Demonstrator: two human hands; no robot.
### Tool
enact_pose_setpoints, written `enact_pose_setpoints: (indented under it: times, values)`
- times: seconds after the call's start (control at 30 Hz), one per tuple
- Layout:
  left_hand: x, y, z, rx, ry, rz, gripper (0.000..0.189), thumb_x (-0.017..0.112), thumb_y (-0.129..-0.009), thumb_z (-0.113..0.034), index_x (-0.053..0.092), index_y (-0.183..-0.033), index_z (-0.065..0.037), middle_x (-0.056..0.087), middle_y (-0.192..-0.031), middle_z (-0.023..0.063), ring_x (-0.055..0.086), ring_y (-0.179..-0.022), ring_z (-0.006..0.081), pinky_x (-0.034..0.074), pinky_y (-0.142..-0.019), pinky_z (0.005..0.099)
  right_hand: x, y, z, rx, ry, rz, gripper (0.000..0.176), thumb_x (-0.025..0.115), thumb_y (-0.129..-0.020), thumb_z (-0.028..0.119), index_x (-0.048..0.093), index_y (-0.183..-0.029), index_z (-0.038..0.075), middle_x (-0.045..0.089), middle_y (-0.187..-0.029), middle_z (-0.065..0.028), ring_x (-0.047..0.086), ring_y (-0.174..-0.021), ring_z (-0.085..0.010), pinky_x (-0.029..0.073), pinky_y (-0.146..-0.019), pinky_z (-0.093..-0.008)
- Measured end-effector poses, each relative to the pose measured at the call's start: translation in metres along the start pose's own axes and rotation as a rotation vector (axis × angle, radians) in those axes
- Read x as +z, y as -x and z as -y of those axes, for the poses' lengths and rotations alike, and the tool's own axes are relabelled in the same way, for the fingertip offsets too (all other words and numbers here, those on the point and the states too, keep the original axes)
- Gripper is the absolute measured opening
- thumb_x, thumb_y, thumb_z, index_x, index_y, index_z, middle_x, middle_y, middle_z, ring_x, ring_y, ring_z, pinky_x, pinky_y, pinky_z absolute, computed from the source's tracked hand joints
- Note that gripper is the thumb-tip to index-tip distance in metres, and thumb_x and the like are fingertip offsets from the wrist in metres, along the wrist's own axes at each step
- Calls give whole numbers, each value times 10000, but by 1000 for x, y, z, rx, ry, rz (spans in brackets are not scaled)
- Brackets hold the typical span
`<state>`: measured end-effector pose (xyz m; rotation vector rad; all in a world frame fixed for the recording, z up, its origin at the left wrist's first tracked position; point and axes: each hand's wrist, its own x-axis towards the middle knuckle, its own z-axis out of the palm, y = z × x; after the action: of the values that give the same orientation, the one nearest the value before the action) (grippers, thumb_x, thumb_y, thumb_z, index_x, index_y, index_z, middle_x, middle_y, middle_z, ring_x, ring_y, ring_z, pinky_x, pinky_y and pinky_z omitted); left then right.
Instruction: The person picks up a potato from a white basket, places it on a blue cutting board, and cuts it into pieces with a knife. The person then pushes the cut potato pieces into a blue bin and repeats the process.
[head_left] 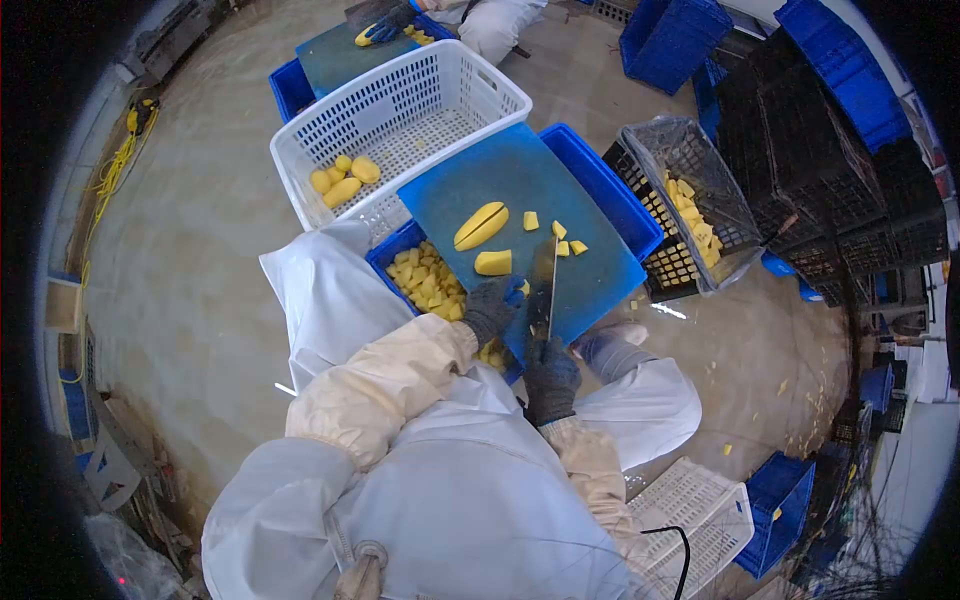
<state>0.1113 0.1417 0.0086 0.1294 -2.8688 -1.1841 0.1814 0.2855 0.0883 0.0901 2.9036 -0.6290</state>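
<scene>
On the blue cutting board (pixel 590 300) my right hand (pixel 550 380), in a dark glove, is closed round the handle of a large knife (pixel 543 290). My left hand (pixel 492 307), also gloved, rests at the board's near left edge beside the blade, its fingers bent over a small yellow piece (pixel 524 288). Above it lie a potato chunk (pixel 493 263) and a peeled potato (pixel 481 227) with a lengthwise cut. Several small cut pieces (pixel 561 230) are scattered near the knife tip. A blue bin (pixel 385 257) of potato chunks sits partly under the board.
A white basket (pixel 290 165) with several peeled potatoes stands at the upper left. A black crate (pixel 680 282) with a clear liner holds cut pieces at the right. Another person's gloved hand (pixel 388 25) holds a potato at the top. A white crate (pixel 690 520) stands lower right.
</scene>
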Motion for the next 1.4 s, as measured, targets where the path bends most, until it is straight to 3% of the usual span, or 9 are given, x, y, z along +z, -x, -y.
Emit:
enact_pose_setpoints:
  times: [0.53, 0.63, 0.7, 1.0, 1.13, 1.2, 1.23, 1.3, 1.4]
  values:
    - [-8, -2, -18, -102, -72, 53, 315, 483, -837, -377, 605, -872, -89, 623, -828, 174, 598, -784, 362, 468, -676, 456, 14, -28, 10, -46, -140, 101, 265, 520, -848, 339, 588, -925, 95, 615, -707, -201, 596, -720, -417, 451, -638, -501]
    - [-1, -5, -3, -77, -14, 44, 266, 552, -793, -297, 601, -985, -119, 635, -848, 162, 606, -798, 350, 470, -708, 452, 10, -33, 3, -16, -125, 134, 310, 498, -872, 362, 581, -991, 88, 606, -714, -221, 582, -745, -437, 439, -666, -514]
    - [7, -5, 13, 69, -37, 8, 285, 550, -804, -284, 580, -1034, -118, 635, -881, 158, 607, -810, 351, 471, -705, 454, 29, -31, -21, -210, -263, -316, 314, 489, -882, 355, 580, -1044, 102, 597, -702, -228, 586, -708, -410, 445, -638, -493]
    - [-40, -32, -29, 505, -228, -84, 372, 587, -710, -207, 569, -1069, -110, 590, -903, 144, 570, -853, 336, 456, -775, 424, 17, -26, -47, -108, -646, -257, 328, 493, -883, 300, 569, -1087, 54, 566, -679, -229, 548, -547, -369, 418, -525, -450]
    - [-43, -38, -60, 322, -234, 132, 359, 550, -803, -215, 533, -1135, -81, 577, -1027, 165, 563, -963, 299, 450, -829, 391, 10, -25, -55, -182, -635, -271, 271, 503, -892, 281, 590, -1000, 49, 553, -620, -177, 522, -471, -302, 420, -482, -410]
    - [-40, -43, -75, -548, 1323, 416, 325, 532, -838, -215, 530, -1122, -57, 582, -1018, 129, 561, -967, 248, 446, -838, 357, -19, -17, -37, 379, -1202, 41, 177, 548, -879, 194, 530, -929, 25, 492, -588, -33, 450, -438, -130, 364, -401, -266]
    - [-50, -39, -83, -547, 1321, 417, 325, 532, -838, -215, 530, -1122, -57, 582, -1018, 129, 561, -967, 248, 446, -838, 357, -20, -19, -38, 379, -1205, 40, 177, 548, -879, 194, 530, -929, 25, 492, -588, -33, 450, -438, -130, 364, -401, -266]
    - [-82, -22, -110, 401, 728, 257, 310, 502, -861, -203, 528, -1109, -19, 592, -973, 102, 567, -927, 230, 446, -831, 339, -23, -22, -42, 328, -1377, 106, 190, 562, -863, 212, 512, -870, 29, 469, -544, -36, 470, -414, -157, 384, -390, -277]
    - [-80, -7, -164, -201, 1486, 21, 145, 545, -851, -153, 581, -934, -40, 621, -866, 130, 594, -843, 216, 460, -760, 325, -9, -29, -57, 267, -1289, 44, 191, 558, -862, 199, 511, -883, 14, 465, -534, -39, 468, -404, -169, 387, -384, -282]
